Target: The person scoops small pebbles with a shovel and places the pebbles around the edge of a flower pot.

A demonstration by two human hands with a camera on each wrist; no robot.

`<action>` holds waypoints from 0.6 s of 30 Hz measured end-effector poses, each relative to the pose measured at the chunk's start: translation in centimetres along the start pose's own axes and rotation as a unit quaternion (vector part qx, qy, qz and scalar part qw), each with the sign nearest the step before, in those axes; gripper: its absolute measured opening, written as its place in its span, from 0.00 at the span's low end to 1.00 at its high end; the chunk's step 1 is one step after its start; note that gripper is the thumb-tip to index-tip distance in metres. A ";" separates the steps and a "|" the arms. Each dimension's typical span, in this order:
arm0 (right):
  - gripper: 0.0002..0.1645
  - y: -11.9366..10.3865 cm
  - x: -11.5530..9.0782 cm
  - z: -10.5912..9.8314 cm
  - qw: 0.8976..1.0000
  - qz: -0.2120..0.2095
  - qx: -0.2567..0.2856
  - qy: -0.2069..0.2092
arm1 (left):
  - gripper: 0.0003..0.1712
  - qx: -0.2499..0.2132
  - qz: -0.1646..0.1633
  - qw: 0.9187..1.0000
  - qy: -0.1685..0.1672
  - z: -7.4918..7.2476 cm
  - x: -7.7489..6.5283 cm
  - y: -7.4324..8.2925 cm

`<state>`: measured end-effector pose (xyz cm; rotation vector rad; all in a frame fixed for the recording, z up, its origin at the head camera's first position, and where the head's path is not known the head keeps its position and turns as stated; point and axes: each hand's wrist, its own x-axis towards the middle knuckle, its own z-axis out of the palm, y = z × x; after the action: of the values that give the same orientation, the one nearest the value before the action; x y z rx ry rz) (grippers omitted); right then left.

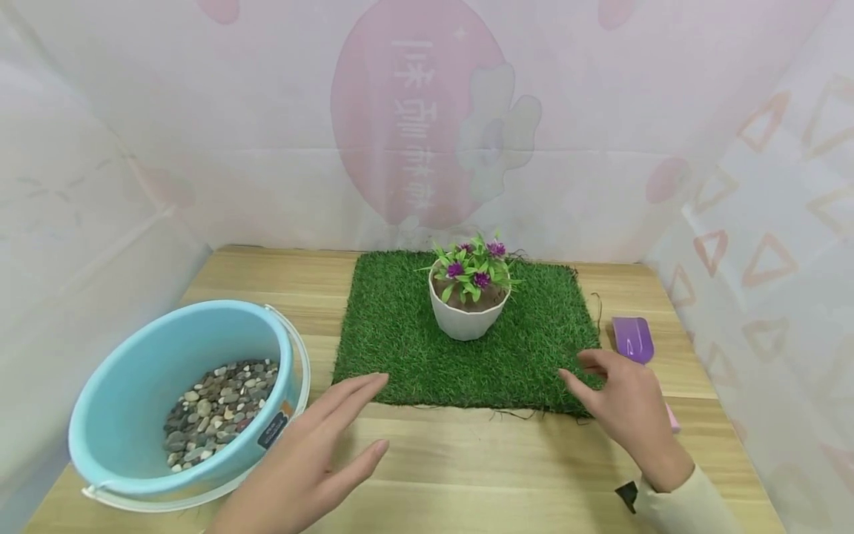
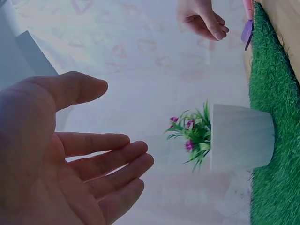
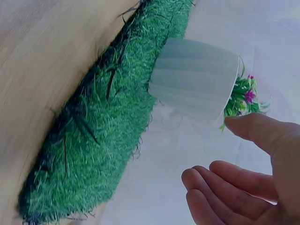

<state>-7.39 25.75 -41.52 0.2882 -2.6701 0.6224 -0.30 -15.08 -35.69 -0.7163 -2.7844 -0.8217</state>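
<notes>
A white pot (image 1: 465, 320) with brown soil and a leafy plant with purple flowers (image 1: 475, 268) stands upright on a green artificial grass mat (image 1: 394, 334). My left hand (image 1: 313, 452) is held out between the bucket and the mat's front left corner, fingers straight, thumb apart, palm bare in the left wrist view. Over the mat's front right corner hovers my right hand (image 1: 623, 397), its fingers loosely bent around nothing. Both hands are apart from the pot. A purple scoop (image 1: 632, 339) lies right of the mat, its pink handle (image 1: 672, 419) mostly hidden behind the right hand.
At the left stands a light blue bucket (image 1: 113, 415) with a white handle (image 1: 303, 363), holding many small pebbles (image 1: 220, 408). The wooden table (image 1: 467, 467) is enclosed by pale printed cloth walls (image 1: 267, 148) at the back and both sides.
</notes>
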 end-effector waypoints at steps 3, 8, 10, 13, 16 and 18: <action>0.21 0.2 0.0 -0.4 1.000 0.001 0.000 0.001 | 0.45 0.007 0.030 0.999 0.035 -1.3 -1.0 0.1; 0.23 0.5 -0.2 -0.7 1.000 0.016 0.007 -0.002 | 0.45 0.000 0.087 0.994 0.071 -3.1 -2.3 -0.7; 0.24 0.7 -0.2 -0.8 1.000 0.018 0.007 0.003 | 0.44 -0.006 0.098 0.992 0.074 -3.7 -2.8 -1.2; 0.27 1.1 -0.4 -1.0 1.000 0.023 0.007 0.014 | 0.42 -0.004 0.095 0.991 0.091 -4.6 -3.3 -1.9; 0.30 1.6 -0.5 -1.2 0.999 0.029 0.003 0.017 | 0.39 0.001 0.105 0.985 0.138 -5.4 -3.5 -2.6; 0.31 2.0 -0.6 -1.5 0.999 0.034 -0.001 0.016 | 0.40 0.003 0.106 0.981 0.163 -5.9 -3.6 -3.2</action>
<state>-6.95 28.30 -41.31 0.1869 -2.6585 0.6387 1.33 -22.06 -33.21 -0.7810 -2.3724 -0.8076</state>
